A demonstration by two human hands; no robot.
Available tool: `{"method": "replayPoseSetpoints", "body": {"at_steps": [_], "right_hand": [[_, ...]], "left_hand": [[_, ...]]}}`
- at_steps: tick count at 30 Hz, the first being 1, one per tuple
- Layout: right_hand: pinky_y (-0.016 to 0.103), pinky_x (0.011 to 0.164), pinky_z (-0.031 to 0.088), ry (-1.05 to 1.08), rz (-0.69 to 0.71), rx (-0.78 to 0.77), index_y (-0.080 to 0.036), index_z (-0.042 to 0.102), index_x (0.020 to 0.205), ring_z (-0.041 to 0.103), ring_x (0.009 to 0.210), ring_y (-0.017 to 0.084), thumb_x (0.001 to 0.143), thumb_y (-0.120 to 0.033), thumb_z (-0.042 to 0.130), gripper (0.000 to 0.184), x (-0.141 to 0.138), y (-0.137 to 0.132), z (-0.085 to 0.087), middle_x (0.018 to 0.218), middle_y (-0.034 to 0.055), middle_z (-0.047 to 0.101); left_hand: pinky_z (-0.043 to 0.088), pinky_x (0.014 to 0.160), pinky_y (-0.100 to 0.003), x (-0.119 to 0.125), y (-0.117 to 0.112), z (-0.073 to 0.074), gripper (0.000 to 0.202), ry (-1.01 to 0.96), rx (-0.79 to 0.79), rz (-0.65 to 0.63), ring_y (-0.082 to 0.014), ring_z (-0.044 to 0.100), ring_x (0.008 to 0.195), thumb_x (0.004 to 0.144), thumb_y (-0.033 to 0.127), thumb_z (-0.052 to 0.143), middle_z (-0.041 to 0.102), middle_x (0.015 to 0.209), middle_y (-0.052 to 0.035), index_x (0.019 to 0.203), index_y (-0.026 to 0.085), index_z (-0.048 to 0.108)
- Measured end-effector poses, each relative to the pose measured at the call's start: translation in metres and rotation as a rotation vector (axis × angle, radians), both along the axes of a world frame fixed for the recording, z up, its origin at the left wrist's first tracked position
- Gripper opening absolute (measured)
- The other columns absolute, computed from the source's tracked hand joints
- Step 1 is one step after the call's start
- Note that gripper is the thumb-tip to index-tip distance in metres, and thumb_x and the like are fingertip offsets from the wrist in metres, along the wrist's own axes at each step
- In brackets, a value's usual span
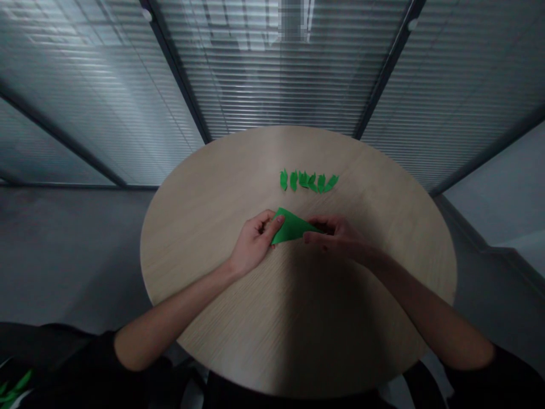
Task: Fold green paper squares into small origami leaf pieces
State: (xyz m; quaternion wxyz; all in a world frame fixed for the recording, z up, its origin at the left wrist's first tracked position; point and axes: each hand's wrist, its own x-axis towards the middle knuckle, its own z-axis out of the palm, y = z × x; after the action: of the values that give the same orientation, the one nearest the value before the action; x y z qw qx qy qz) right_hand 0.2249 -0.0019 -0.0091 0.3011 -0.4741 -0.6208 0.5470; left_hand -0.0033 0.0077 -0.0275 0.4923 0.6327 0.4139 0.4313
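Observation:
A folded piece of green paper (290, 226), wide at its left end and tapering to the right, is held just over the table between both hands. My left hand (255, 238) pinches the wide end, thumb on top and fingers beneath. At the narrow end, my right hand (334, 234) has its thumb and fingers closed around the tip, partly hiding it. Beyond the hands lies a row of several small folded green paper pieces (312, 180), some touching or overlapping.
The round wooden table (204, 199) stands before a glass wall with blinds (281, 91). Grey floor (76, 244) shows on both sides. Something green (17, 389) is at the lower left corner, too dark to make out.

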Motion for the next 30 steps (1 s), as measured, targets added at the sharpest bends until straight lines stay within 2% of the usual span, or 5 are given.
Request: {"method": "replayPoseSetpoints", "body": {"at_steps": [3,9,20,25,30], "right_hand": [[0.024,0.05,0.039,0.021,0.021,-0.018,-0.017,0.075,0.103,0.051,0.058,0.011,0.075,-0.052,0.083,0.045,-0.0042,-0.002,-0.0013,0.079,0.0004,0.064],[0.025,0.048,0.033,-0.044,0.034,-0.045,-0.016,0.07,0.078,0.048,0.052,0.01,0.075,-0.053,0.082,0.039,-0.0076,-0.0035,-0.0036,0.062,-0.0023,0.056],[0.024,0.046,0.035,-0.125,0.067,-0.055,-0.017,0.069,0.074,0.051,0.05,0.01,0.08,-0.06,0.076,0.044,-0.0008,0.0003,-0.0054,0.062,-0.0006,0.061],[0.023,0.047,0.036,-0.132,0.059,-0.049,-0.017,0.067,0.071,0.051,0.051,0.01,0.078,-0.059,0.08,0.044,0.002,0.0024,-0.0046,0.061,-0.0009,0.06],[0.024,0.044,0.029,-0.103,0.034,0.0,-0.018,0.063,0.068,0.045,0.047,0.009,0.081,-0.06,0.077,0.046,-0.0001,0.0015,-0.0104,0.056,-0.0028,0.055]], "left_hand": [[0.033,0.048,-0.022,-0.0001,-0.0013,0.0001,0.039,0.046,0.013,-0.056,-0.0101,0.044,0.053,0.099,0.052,0.059,0.049,0.06,0.0044,0.079,0.018,0.059],[0.034,0.051,-0.023,0.0004,-0.002,-0.0018,0.037,0.132,0.026,-0.078,-0.0107,0.045,0.056,0.1,0.049,0.055,0.05,0.064,0.0033,0.082,0.017,0.061],[0.033,0.05,-0.022,-0.0001,-0.0026,0.0001,0.04,0.131,0.035,-0.08,-0.0107,0.044,0.055,0.101,0.051,0.054,0.045,0.06,0.0048,0.076,0.019,0.054],[0.038,0.048,-0.02,0.0002,-0.0048,-0.001,0.041,0.12,-0.004,-0.093,-0.0105,0.048,0.053,0.103,0.052,0.053,0.05,0.059,0.0042,0.079,0.019,0.054],[0.043,0.046,-0.019,0.0018,-0.005,-0.0011,0.039,0.067,-0.06,-0.083,-0.0096,0.053,0.052,0.099,0.053,0.059,0.056,0.064,0.0026,0.083,0.018,0.058]]}}
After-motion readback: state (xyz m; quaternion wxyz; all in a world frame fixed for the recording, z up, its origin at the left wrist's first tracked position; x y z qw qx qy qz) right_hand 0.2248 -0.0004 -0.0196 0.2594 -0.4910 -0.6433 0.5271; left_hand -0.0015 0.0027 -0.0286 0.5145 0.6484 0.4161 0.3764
